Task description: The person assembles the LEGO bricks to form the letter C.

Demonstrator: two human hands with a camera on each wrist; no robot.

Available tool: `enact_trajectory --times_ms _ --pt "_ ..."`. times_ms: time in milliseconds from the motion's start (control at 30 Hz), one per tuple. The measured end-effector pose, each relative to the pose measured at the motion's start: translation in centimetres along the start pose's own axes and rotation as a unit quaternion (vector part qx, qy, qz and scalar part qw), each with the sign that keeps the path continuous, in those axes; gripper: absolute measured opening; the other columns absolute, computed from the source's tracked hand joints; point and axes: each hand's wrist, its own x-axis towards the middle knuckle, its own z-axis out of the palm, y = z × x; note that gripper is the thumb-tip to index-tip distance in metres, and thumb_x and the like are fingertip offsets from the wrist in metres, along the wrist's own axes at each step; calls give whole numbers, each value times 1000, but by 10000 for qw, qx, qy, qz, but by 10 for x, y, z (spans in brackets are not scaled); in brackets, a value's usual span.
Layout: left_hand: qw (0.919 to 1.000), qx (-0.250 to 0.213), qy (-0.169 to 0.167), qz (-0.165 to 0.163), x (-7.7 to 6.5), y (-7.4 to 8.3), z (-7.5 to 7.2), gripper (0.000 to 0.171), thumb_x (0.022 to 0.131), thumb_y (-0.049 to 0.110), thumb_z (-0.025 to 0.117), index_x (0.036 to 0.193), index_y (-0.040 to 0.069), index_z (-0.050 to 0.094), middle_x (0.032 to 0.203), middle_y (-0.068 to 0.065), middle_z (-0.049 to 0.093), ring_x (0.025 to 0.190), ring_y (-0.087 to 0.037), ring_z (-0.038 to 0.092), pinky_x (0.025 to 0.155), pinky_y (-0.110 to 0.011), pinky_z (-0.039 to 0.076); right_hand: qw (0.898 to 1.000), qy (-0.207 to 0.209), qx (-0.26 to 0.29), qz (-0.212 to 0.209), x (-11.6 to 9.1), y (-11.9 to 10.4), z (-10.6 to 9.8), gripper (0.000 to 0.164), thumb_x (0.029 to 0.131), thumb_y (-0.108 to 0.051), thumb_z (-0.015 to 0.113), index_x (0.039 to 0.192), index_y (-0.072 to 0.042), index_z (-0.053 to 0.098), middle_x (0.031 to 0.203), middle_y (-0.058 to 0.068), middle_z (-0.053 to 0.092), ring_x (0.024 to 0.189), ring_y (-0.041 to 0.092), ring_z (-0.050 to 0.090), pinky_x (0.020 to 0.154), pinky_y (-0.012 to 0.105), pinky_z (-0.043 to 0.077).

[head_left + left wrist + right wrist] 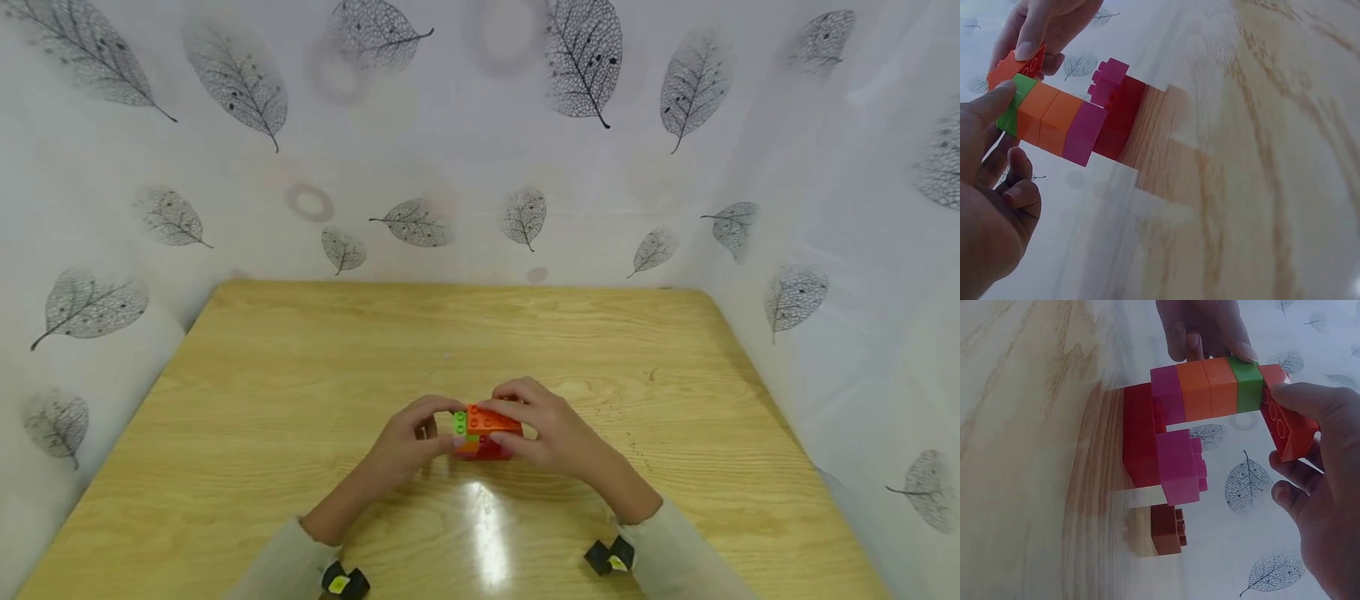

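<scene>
A red brick (pixel 1121 119) stands on the table, bearing a column of a magenta brick (pixel 1084 134), two orange bricks (pixel 1049 115) and a green brick (pixel 1019 103) on top. Beside that column, a second magenta brick (pixel 1175 465) sits on the same red brick. My left hand (pixel 408 437) pinches the green brick between thumb and fingers. With thumb and fingers, my right hand (pixel 551 425) holds a red-orange brick (pixel 491 418) across the column's top, overhanging to the right. Whether it is fully seated on the green brick, I cannot tell.
In the right wrist view, a reddish-brown brick (pixel 1165 530) stands on the table near the red one. The wooden table (pixel 300 350) is bordered by a leaf-patterned white covering (pixel 450 158) at the back and sides.
</scene>
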Motion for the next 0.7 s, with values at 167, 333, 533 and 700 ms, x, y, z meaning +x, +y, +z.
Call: enact_trajectory --times_ms 167,333,533,700 --pt "9996 82 8 274 1 0 1 34 93 34 74 126 31 65 123 6 62 70 -14 50 54 -26 45 9999 -117 41 87 1 0 -1 37 96 -23 71 130 -7 67 123 8 58 106 17 56 81 24 54" --pt "9976 245 77 648 3 4 4 37 92 30 76 127 32 64 122 8 61 84 -21 50 67 -27 43 9998 -77 117 159 0 1 -2 37 95 -21 73 129 -7 67 122 8 59 106 18 56 81 26 53" --pt "9973 306 109 663 10 12 10 40 88 40 78 125 42 64 125 17 61 101 -24 48 77 -34 40 9984 -93 365 426 -1 -1 -5 41 90 -16 77 128 -6 66 123 7 60 109 18 57 86 30 54" --pt "9971 320 181 661 11 13 12 35 89 41 77 122 42 65 119 18 63 96 -20 47 75 -33 39 9924 -175 853 869 -5 3 -11 39 94 -18 72 132 -12 64 126 5 61 114 18 57 91 37 54"
